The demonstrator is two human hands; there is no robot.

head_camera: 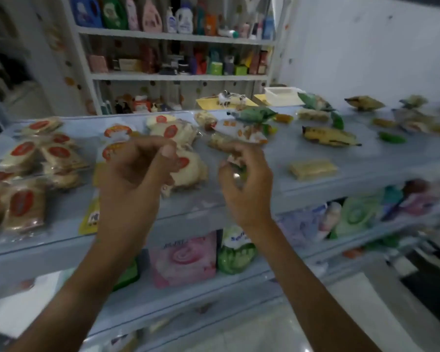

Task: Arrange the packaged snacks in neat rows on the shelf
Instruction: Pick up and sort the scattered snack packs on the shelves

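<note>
Head view: both hands are raised over the top shelf, where the packaged snacks lie; red-labelled packets are roughly grouped at the left, while green and yellow packets are scattered well apart toward the right. The left hand is curled narrow, thumb against fingertips, and whether the edge of a clear pack is pinched in it cannot be told through the blur; the right hand is curled around a small clear packet, held just above the shelf. The step in hand is judged to be the placing of this packet. It would be done well if the packet were laid flat, label up, beside others of its kind, with edges squared to the shelf front; a light grip is advised, since the contents look brittle; the loose pile in the middle should not be disturbed.
</note>
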